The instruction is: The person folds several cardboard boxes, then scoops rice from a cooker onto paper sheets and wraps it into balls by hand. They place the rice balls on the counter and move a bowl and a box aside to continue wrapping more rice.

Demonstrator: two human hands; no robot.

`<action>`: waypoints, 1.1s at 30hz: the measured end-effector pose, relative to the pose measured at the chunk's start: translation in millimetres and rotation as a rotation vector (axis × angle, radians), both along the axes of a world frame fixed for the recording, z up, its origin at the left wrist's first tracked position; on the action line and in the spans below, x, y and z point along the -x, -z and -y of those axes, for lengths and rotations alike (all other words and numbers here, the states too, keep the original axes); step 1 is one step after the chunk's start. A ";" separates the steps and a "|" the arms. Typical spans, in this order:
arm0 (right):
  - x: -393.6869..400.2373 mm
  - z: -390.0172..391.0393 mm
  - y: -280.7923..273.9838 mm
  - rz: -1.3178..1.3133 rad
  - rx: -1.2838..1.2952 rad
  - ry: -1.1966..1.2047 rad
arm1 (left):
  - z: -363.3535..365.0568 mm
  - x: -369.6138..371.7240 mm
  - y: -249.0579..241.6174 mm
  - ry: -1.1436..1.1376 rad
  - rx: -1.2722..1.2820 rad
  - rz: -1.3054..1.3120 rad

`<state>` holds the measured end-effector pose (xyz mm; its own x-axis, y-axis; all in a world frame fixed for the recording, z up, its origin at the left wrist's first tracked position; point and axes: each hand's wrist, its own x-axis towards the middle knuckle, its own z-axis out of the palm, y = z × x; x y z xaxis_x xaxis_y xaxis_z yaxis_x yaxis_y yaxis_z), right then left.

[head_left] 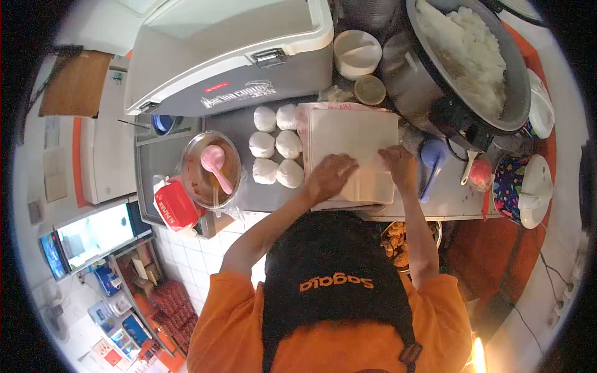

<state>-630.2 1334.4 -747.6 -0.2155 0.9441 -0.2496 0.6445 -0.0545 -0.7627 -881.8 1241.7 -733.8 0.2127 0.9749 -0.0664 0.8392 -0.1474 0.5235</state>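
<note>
Paper stack (352,133) lies lengthwise ahead of you.
Left hand (333,176) rests loosely open on it; right hand (401,166) curls at its right edge, grip unclear.

Cooler (267,81) sitting upper left of frame. Bowl (188,155) sitting below it, ladle (213,158) lying inside. Six bundles (262,144) sitting in two columns between bowl and paper stack (354,133), which is lying near center. Pot (407,78) occupying upper right, holding rice (469,56). Scoop (434,158) lying right of stack.
</note>
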 end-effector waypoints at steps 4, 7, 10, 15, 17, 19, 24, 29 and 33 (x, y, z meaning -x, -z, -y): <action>-21.6 24.0 -35.1 0.207 -0.013 -0.169 | 15.4 -16.1 22.9 0.220 -0.284 -0.068; -45.1 30.8 -22.6 0.174 0.010 -0.306 | 12.8 -19.3 20.2 0.164 -0.246 -0.067; -44.6 13.0 -0.1 -0.065 -0.208 -0.434 | -0.9 -15.4 11.8 0.182 -0.255 -0.036; 26.6 -66.4 -14.9 0.288 0.028 -0.089 | -15.1 -4.9 40.5 0.235 -0.261 0.078; 35.1 -87.6 51.9 -0.028 -0.418 -0.103 | -24.8 1.6 45.2 0.234 -0.156 0.137; 40.9 -84.8 43.4 -0.170 -0.461 -0.147 | -34.2 -2.0 36.2 0.060 -0.203 0.250; 15.7 -20.0 -58.0 -0.034 -0.229 -0.552 | -68.2 8.6 -40.3 -0.016 -0.542 -0.120; -25.9 11.8 15.3 0.252 -0.723 -0.798 | -42.7 51.4 27.0 0.452 -0.152 0.046; -6.0 19.6 2.2 0.268 -0.650 -0.707 | -21.1 61.3 37.5 0.375 -0.202 0.143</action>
<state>-624.2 1314.8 -749.8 -0.7932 0.5908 0.1475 0.5226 0.7848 -0.3331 -943.1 1262.8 -771.3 0.5467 0.8192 0.1732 0.6295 -0.5385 0.5602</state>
